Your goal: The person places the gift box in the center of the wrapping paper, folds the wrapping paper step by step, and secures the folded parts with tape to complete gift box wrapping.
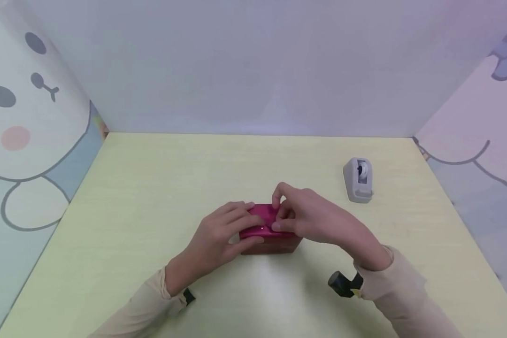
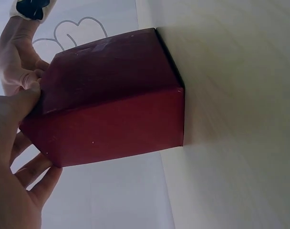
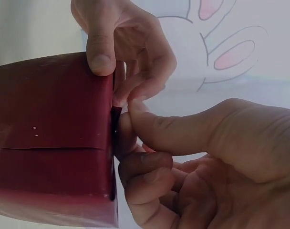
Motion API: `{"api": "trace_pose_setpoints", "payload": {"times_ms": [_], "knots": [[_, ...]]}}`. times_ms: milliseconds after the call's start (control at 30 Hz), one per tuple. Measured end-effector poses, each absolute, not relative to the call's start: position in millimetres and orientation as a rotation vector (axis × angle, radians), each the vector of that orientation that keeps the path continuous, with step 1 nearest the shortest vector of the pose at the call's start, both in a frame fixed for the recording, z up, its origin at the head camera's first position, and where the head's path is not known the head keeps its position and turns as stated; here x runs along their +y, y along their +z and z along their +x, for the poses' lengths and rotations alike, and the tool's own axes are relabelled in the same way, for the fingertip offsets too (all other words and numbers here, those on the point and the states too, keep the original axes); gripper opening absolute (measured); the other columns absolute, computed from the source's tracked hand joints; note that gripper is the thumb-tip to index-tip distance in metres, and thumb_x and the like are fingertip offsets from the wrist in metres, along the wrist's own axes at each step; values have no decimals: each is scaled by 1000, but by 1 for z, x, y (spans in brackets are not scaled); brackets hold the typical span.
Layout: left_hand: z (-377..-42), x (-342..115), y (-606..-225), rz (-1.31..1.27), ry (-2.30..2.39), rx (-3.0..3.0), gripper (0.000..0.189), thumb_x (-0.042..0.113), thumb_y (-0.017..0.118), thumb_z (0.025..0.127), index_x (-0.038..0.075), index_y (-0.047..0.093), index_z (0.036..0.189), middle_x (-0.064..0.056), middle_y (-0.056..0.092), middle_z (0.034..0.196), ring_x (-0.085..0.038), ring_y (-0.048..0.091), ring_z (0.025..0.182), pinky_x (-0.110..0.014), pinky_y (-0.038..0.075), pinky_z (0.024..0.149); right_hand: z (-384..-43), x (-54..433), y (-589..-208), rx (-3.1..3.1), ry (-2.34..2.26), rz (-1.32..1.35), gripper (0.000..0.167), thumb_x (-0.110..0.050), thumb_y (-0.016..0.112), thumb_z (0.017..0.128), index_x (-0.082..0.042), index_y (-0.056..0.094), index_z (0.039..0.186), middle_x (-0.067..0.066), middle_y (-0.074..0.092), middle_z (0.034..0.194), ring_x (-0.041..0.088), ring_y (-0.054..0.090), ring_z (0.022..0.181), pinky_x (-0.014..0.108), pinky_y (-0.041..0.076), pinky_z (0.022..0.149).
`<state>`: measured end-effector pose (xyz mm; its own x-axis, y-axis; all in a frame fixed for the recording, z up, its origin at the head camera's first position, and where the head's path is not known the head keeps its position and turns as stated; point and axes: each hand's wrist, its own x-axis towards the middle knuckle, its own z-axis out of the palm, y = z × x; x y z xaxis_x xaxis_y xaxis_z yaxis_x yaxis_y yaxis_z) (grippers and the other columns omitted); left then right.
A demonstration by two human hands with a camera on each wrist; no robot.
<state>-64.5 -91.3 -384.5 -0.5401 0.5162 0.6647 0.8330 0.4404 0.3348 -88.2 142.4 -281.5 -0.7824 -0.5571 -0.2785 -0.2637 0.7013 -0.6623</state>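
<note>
A box in glossy red paper (image 1: 272, 245) sits on the table in front of me; its dark red sides fill much of both wrist views. My left hand (image 1: 219, 232) grips its left part, thumb along the near side and fingers over the top. From the right, my right hand (image 1: 314, 218) bends down onto the top, thumb and index finger pinching at the paper there; the pinched bit is mostly hidden by the fingers. In the right wrist view, a seam (image 3: 52, 149) runs across one side, and the fingertips of both hands nearly meet at a dark paper edge (image 3: 116, 117).
A grey tape dispenser (image 1: 358, 180) with a roll in it stands at the back right of the pale wooden table (image 1: 152, 173). A plain wall (image 1: 253, 70) closes off the back, and panels with cartoon figures flank both sides. Black wrist devices (image 1: 342, 284) hang below the sleeves.
</note>
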Motion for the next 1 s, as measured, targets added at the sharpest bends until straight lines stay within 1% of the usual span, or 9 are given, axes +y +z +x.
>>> {"api": "trace_pose_setpoints", "payload": {"times_ms": [233, 433, 600, 733, 833, 933, 1000], "knots": [[-65, -91, -383, -1162, -918, -2201, 29, 24, 89, 84, 14, 79, 110, 1, 74, 103, -21, 68, 120, -34, 59, 98, -91, 134, -270, 2451, -713, -563, 28, -16, 77, 95, -9, 55, 111, 0, 77, 92, 15, 67, 88, 29, 54, 75], [-64, -91, -383, -1172, -936, -2197, 26, 23, 88, 85, 15, 80, 107, 2, 75, 104, -21, 68, 120, -34, 58, 102, -97, 131, -263, 2454, -572, -565, 29, -20, 78, 94, -7, 58, 112, 2, 75, 95, 14, 67, 87, 29, 54, 75], [-62, -91, -383, -1169, -952, -2202, 24, 22, 90, 82, 15, 81, 104, 1, 76, 105, -20, 68, 119, -35, 58, 102, -105, 128, -260, 2396, -487, -547, 31, -22, 78, 94, -6, 59, 113, 4, 72, 94, 16, 65, 85, 29, 53, 73], [-61, -90, -381, -1176, -963, -2209, 24, 21, 90, 82, 14, 81, 103, 2, 75, 105, -20, 68, 118, -35, 58, 101, -114, 120, -258, 2338, -371, -497, 33, -23, 79, 93, -4, 65, 116, 4, 71, 92, 17, 65, 83, 29, 54, 73], [-60, -91, -381, -1169, -954, -2219, 24, 22, 90, 82, 14, 81, 102, 2, 75, 104, -20, 68, 118, -35, 59, 100, -119, 111, -254, 2303, -276, -475, 27, -24, 79, 92, -6, 68, 109, 5, 69, 90, 17, 64, 80, 29, 52, 72], [-59, -93, -380, -1159, -948, -2225, 24, 22, 91, 82, 15, 81, 102, 2, 75, 103, -20, 69, 118, -35, 60, 98, -121, 103, -251, 2273, -222, -426, 23, -23, 80, 91, -8, 65, 101, 5, 66, 86, 18, 63, 78, 29, 50, 72], [-60, -92, -379, -1161, -953, -2233, 24, 22, 91, 82, 15, 81, 102, 3, 75, 103, -20, 68, 119, -35, 60, 98, -121, 100, -248, 2260, -206, -399, 23, -21, 80, 91, -8, 63, 99, 4, 64, 85, 18, 63, 78, 28, 50, 72]]}}
